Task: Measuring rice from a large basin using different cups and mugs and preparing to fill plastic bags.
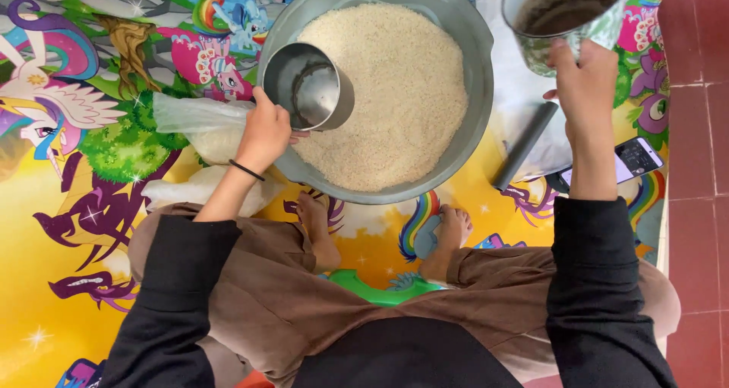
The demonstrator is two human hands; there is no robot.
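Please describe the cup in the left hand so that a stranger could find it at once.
Find the grey basin of rice. At its left rim the left hand holds a steel cup, shiny and empty, unlike the patterned cup.

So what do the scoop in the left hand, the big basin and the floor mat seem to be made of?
The scoop in the left hand looks like polished steel: mirror-bright walls with reflections. The basin of rice looks like dull grey metal or plastic; its matte rim leaves that open. The mat looks like glossy printed vinyl, showing sheen over cartoon prints.
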